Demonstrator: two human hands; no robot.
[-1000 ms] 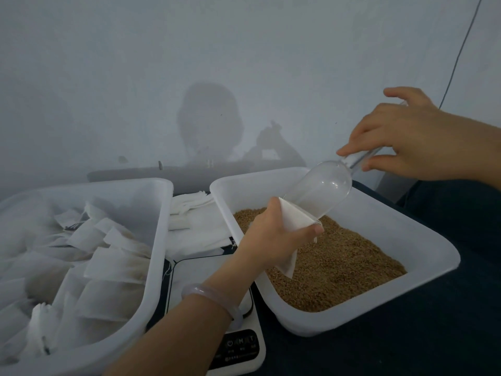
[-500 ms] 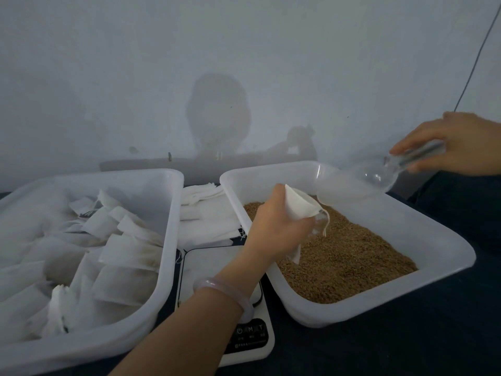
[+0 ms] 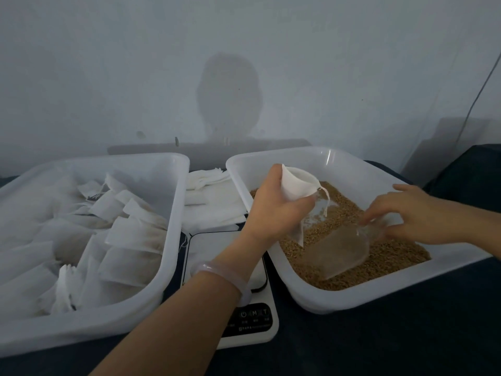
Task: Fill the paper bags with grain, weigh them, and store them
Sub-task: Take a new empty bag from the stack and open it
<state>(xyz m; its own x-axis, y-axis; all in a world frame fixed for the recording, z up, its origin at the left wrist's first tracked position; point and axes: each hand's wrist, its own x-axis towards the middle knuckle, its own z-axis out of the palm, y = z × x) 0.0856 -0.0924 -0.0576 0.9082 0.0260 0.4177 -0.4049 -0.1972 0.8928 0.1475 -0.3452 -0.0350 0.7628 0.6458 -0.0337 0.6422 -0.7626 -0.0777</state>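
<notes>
Lowered onto grain (image 3: 393, 253), scoop (image 3: 339, 251) pinched by right grip (image 3: 417, 215), left grip (image 3: 273, 210) clutching open bag (image 3: 295, 185)

At centre a left hand (image 3: 273, 210) grips an open white paper bag (image 3: 295, 185) above a tray (image 3: 352, 302) of brown grain (image 3: 393, 256), while at 3 o'clock a right hand (image 3: 417, 215) pinches a clear scoop (image 3: 339, 251) lying on the grain.

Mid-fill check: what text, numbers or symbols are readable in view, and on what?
"M": black control panel of the white digital scale.
"T": same panel, beside a power symbol.
Small print under those keys: too blurred to read.
Nothing else carries readable text.
</notes>
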